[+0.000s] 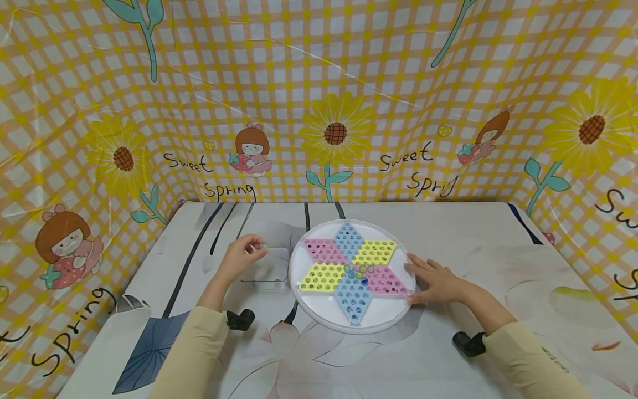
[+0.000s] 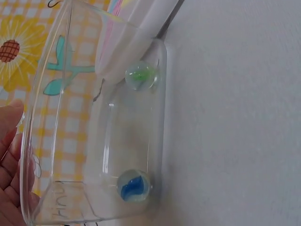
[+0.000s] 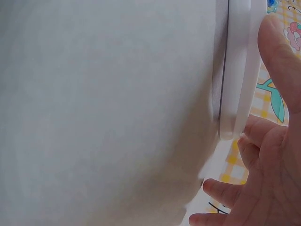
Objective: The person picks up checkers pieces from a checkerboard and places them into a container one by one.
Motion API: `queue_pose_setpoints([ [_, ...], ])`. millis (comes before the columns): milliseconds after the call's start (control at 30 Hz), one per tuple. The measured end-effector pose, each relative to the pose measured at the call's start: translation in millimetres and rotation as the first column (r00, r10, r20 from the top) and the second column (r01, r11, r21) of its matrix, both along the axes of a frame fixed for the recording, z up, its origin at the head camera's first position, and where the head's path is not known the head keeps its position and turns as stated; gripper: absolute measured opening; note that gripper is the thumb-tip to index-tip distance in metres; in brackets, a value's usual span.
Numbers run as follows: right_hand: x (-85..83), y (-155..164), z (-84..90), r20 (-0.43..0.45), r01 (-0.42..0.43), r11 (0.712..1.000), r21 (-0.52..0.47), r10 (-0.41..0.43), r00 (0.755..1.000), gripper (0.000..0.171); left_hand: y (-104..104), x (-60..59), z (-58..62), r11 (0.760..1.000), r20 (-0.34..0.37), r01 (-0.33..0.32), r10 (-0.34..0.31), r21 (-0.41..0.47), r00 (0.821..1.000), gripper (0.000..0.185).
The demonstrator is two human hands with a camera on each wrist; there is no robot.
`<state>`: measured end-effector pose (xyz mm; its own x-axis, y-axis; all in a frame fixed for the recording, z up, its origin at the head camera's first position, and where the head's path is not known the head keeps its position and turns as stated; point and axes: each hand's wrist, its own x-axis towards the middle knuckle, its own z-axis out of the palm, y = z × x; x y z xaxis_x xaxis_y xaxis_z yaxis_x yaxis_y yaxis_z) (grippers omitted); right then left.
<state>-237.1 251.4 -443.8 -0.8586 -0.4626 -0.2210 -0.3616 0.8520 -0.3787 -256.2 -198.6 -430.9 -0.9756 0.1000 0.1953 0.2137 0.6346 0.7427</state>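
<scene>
"Cream sleeves (image 1: pixel 191 354) lie nearest — and the left hand (image 1: pixel 241 256)?"

"Thumb and finger pinch what looks like a small marble (image 1: pixel 265 245) at the rim of the clear box (image 1: pixel 264 281), just left of the round white board (image 1: pixel 311 316)."

"What's inside?"

"One green-streaked marble (image 2: pixel 140 75) and one blue-streaked marble (image 2: pixel 133 186), apart on the bottom."

"And the right hand (image 1: pixel 438 281)?"

"Fingers spread — touching the board's edge. Loose marbles (image 1: pixel 351 274) sit around the star's middle."

The box (image 1: pixel 269 266) — marbles (image 2: pixel 133 185) inside — sits left of the game board (image 1: pixel 319 309), whose middle bears other marbles (image 1: pixel 364 281).
</scene>
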Motion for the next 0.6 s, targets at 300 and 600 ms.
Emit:
queue_pose_setpoints([
  [300,0.2,-0.2,0.0,-0.005,-0.001,1.0,-0.001,0.001,1.0,0.091,-5.1,0.9,-1.5,1.0,0.014,-0.009,0.008,0.024,1.0,0.021],
  [600,0.9,-1.4,0.7,-0.003,0.009,1.0,-0.001,-0.009,1.0,0.091,-11.0,0.1,-5.7,0.999,0.034,-0.02,0.019,0.039,0.999,0.022],
])
